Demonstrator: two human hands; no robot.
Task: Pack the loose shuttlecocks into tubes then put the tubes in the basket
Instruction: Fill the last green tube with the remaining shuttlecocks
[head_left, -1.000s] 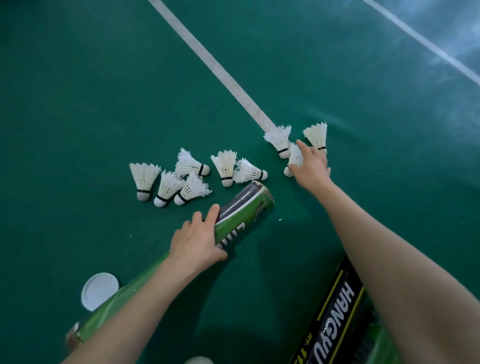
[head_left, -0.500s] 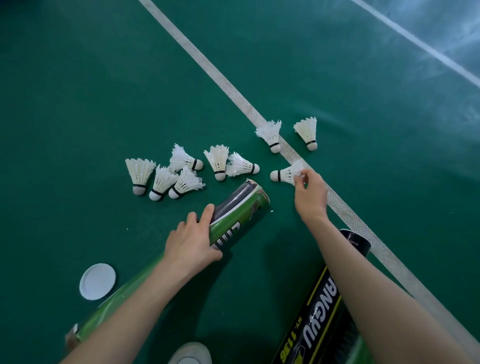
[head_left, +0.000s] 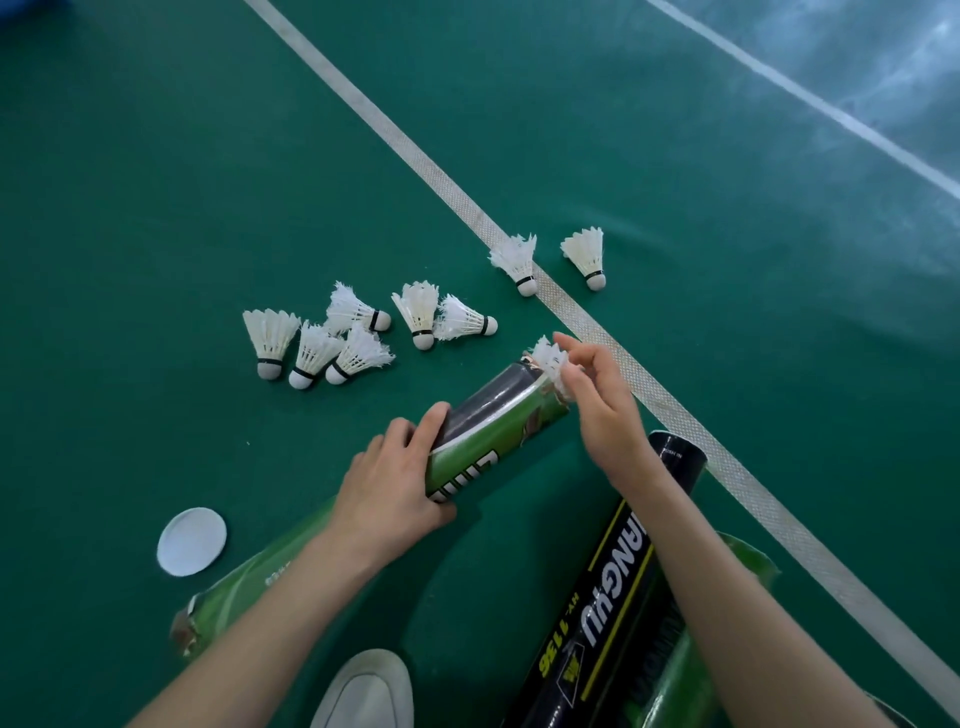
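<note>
My left hand (head_left: 395, 488) grips a green and black tube (head_left: 493, 421) that lies slanted over the green floor, open mouth up-right. My right hand (head_left: 597, 400) pinches a white shuttlecock (head_left: 551, 361) by its feathers at that mouth, cork end inside the tube. Several loose shuttlecocks (head_left: 418, 314) lie on the floor beyond the tube. Two more shuttlecocks (head_left: 519, 262) rest farther right by the white line. No basket is in view.
A white round lid (head_left: 191, 541) lies on the floor at left. A black tube (head_left: 613, 597) and another green tube (head_left: 670, 680) lie under my right forearm. A white shoe tip (head_left: 363, 691) shows at the bottom. White court lines (head_left: 395, 140) cross the floor diagonally.
My right hand picked one shuttlecock from near the line and carried it down-left to the tube mouth. My left hand kept its hold on the tube.
</note>
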